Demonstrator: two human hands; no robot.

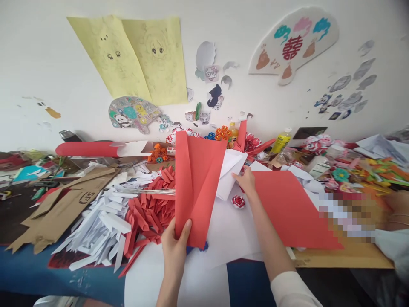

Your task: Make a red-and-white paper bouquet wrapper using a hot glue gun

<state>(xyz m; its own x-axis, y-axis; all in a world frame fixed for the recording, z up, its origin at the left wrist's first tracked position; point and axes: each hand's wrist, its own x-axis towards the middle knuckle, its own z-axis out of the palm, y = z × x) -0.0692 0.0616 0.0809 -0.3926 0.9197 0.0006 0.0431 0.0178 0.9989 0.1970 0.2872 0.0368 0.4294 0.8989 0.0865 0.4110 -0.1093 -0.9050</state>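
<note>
A folded red sheet of paper (204, 183) stands upright in front of me, its creases running lengthwise. My left hand (175, 243) is closed on its lower edge, thumb in front. To the right, my right hand (246, 182) has its fingers closed on the edge of a folded white sheet of paper (230, 170), which is partly behind the red one. Just below that hand is a small red and white paper flower (238, 202). A large flat red sheet (290, 209) lies right of my right forearm.
Piles of folded white strips (102, 230) and red strips (150, 209) lie left, beside flattened brown cardboard (64, 204). A red paper roll (86, 149), bottles (281, 140) and paper flowers (159, 152) line the wall. Another person's arm (398, 209) is at the right.
</note>
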